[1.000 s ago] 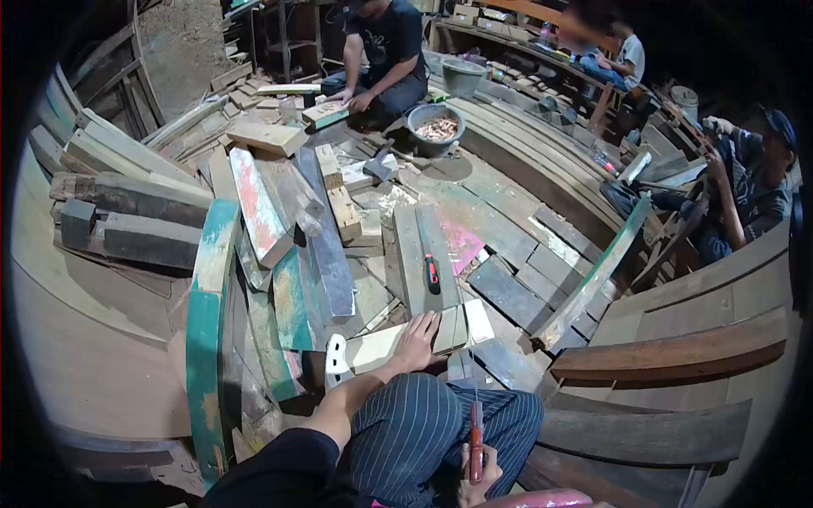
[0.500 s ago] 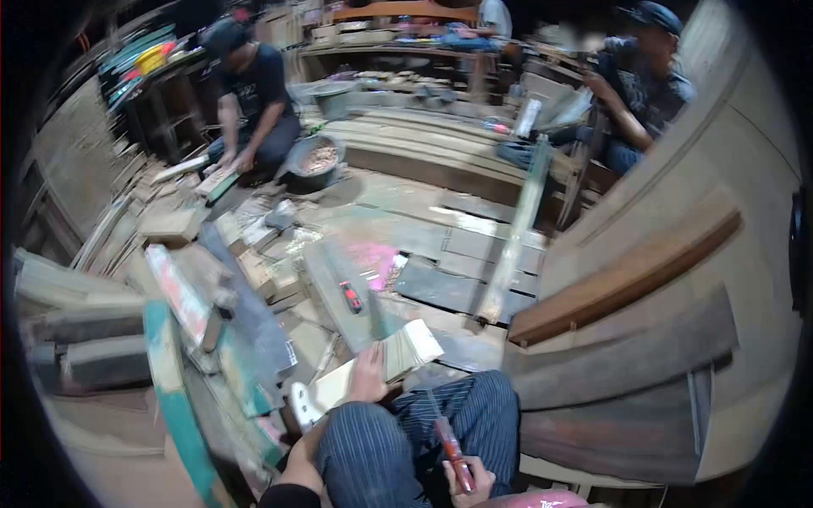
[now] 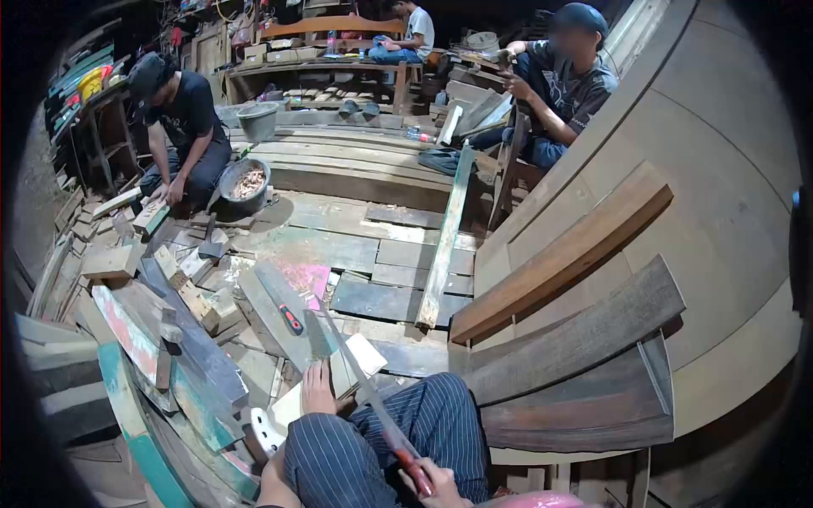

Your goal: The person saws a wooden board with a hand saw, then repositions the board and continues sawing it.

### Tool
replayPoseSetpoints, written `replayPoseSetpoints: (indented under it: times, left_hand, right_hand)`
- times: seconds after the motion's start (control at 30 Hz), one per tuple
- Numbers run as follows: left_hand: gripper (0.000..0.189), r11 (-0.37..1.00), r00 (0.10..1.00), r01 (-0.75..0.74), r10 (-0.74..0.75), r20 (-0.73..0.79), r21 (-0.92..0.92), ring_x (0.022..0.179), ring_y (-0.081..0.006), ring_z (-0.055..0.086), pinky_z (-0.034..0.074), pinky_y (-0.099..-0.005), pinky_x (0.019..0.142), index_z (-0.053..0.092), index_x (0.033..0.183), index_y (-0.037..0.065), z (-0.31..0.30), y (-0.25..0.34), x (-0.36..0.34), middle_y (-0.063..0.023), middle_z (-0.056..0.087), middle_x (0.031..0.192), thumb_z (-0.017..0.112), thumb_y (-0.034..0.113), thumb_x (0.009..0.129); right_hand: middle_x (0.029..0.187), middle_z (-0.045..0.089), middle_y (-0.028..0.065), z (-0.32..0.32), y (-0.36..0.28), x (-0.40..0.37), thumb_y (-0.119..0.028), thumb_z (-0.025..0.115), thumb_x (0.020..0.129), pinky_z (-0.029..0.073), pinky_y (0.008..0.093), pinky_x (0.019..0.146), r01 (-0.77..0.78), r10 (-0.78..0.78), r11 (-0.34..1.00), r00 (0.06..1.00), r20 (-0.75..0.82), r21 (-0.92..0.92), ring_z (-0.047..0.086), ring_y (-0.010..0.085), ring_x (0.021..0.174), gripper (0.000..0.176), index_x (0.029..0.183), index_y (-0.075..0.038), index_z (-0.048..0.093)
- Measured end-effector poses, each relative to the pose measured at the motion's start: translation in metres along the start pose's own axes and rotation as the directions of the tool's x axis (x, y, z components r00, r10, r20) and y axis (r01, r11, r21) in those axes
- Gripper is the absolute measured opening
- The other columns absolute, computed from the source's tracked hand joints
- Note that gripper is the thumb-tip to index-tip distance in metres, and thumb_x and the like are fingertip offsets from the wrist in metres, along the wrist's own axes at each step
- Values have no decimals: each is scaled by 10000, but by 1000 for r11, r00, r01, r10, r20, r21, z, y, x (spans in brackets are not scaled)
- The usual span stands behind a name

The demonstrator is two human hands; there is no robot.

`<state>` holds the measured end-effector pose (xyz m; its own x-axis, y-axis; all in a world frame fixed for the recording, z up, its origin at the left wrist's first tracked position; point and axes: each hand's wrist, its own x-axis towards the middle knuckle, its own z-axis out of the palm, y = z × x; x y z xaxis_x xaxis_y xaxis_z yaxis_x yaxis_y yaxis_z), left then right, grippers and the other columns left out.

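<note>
Right grip [image 3: 440, 489] cut by bottom edge. Left forearm hidden behind striped knee [image 3: 339, 457]. Near end of pale plank [image 3: 366, 354] under knee. Pink object [image 3: 542, 501] cropped, unidentifiable.

A woodworking shop: offcut planks [image 3: 161, 339] litter the floor at left, long boards [image 3: 567, 254] lean at right, workers sit among timber at top.

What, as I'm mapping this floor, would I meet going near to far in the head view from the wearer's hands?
Right hand gripping a long blade, left hand on a pale board, red-handled tool on a plank, metal basin, grey bucket.
</note>
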<state>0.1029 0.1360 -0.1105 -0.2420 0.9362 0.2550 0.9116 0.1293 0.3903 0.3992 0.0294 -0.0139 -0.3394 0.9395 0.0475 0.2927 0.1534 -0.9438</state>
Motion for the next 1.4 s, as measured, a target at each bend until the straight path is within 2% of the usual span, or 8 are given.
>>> replayPoseSetpoints:
  times: [0.1,0.13,0.4,0.53,0.77,0.83,0.9,1.4]
  left_hand:
    - [1203,998,1000,10,-10,8,-55,1352,-416,446,301,-527,1189,351,1507,-64,5,-3,-7,-251,482,1441,940,370,552]
    - [1195,997,1000,14,-14,6,-73,1357,-417,444,302,-526,1189,359,1502,-65,3,-2,-7,-252,481,1444,942,358,549]
    - [1129,990,997,13,-23,-67,-140,1359,-411,448,322,-501,1197,416,1468,-46,12,-8,-5,-247,499,1420,935,309,531]
    - [1157,992,995,4,-17,-103,-128,1355,-413,454,327,-499,1200,409,1482,-47,21,-12,-10,-238,505,1421,943,333,528]
    - [1180,985,998,1,-11,-55,-173,1349,-431,451,333,-524,1181,388,1504,-39,16,-14,-8,-267,483,1433,933,374,543]
    - [1198,986,998,-12,2,-58,-167,1347,-439,448,334,-535,1173,380,1504,-42,21,-18,-7,-271,477,1437,931,389,531]
    - [1203,989,997,-26,15,-73,-147,1329,-440,450,346,-537,1152,378,1493,-41,23,-18,-7,-271,480,1412,925,402,517]
    - [1211,991,999,1,-7,-43,-137,1333,-393,456,363,-499,1144,389,1499,-28,24,-19,-8,-220,500,1411,920,436,514]
  right_hand:
    - [814,698,48,3,-16,4,-162,714,971,548,310,687,-240,237,971,955,-180,6,678,150,746,80,969,-87,686]
    - [688,658,37,-2,-32,10,-195,759,939,483,317,564,-153,123,981,967,-225,-118,625,137,605,96,939,-106,721]
    - [690,667,118,21,-12,-8,-126,814,831,523,374,534,174,-235,925,960,-149,-338,673,273,573,214,956,-45,660]
    - [725,682,143,6,6,-11,-97,823,791,548,403,520,279,-280,888,959,52,-366,696,337,576,310,1014,-13,625]
    - [705,667,135,-12,-33,8,-48,749,834,535,381,511,147,-98,936,982,163,-321,701,341,581,271,1062,-24,603]
    - [684,653,149,-20,-69,30,-81,759,874,534,346,515,88,-41,955,985,168,-282,717,269,576,214,1015,-13,613]
    - [660,645,195,-23,-115,57,-166,753,921,517,413,510,-10,42,975,989,140,-221,694,386,580,269,1080,-18,594]
    - [695,666,176,49,-8,99,-106,774,901,525,368,504,240,-242,956,970,5,-171,727,314,606,217,1024,-29,614]
